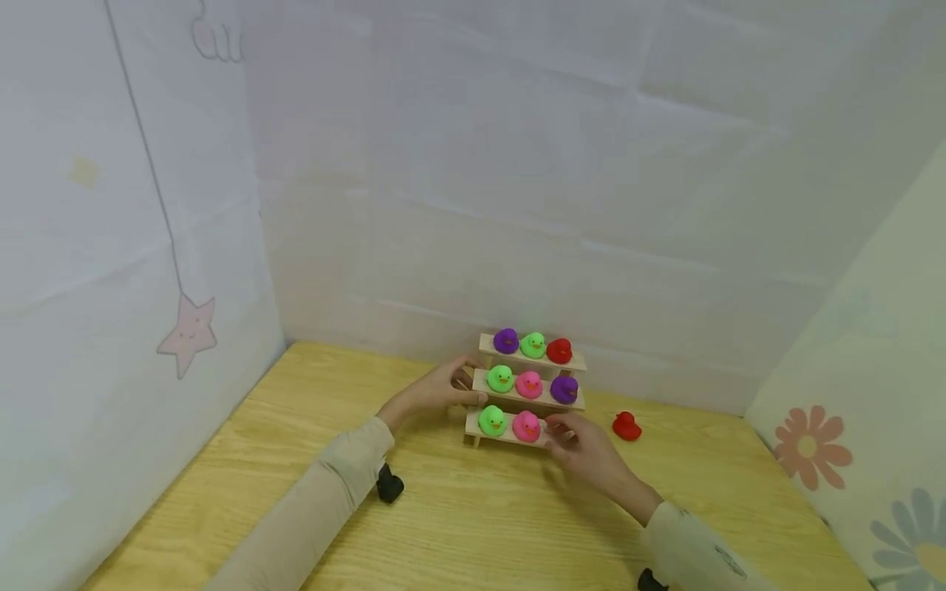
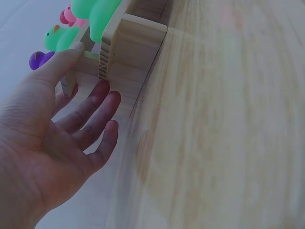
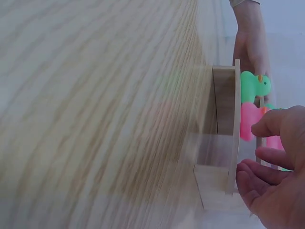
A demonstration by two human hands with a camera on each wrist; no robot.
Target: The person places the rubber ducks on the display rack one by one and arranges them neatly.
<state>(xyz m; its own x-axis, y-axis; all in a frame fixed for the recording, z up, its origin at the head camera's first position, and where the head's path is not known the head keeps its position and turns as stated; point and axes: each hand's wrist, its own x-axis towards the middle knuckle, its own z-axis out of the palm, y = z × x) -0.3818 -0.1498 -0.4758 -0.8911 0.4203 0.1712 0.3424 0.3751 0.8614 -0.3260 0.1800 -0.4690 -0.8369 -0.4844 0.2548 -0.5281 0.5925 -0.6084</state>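
Observation:
A three-tier wooden stand (image 1: pixel 510 438) holds small rubber ducks. Purple, green and red ducks sit on top; green, pink and purple ones fill the middle. Along the bottom tier stand a green duck (image 1: pixel 493 421) and a pink duck (image 1: pixel 527 426). My left hand (image 1: pixel 436 389) holds the stand's left end, its thumb at the middle tier and fingertips against the lower tier's end in the left wrist view. At the bottom tier's right end, my right hand (image 3: pixel 281 171) grips the board with curled fingers; one digit reaches close beside the pink duck, contact unclear.
A red duck (image 1: pixel 626 426) lies on the wooden table (image 1: pixel 458 525), right of the stand. Pale cloth walls rise behind and at both sides, close behind the stand. Black pieces (image 1: pixel 388 484) show beside the left sleeve and under the right one.

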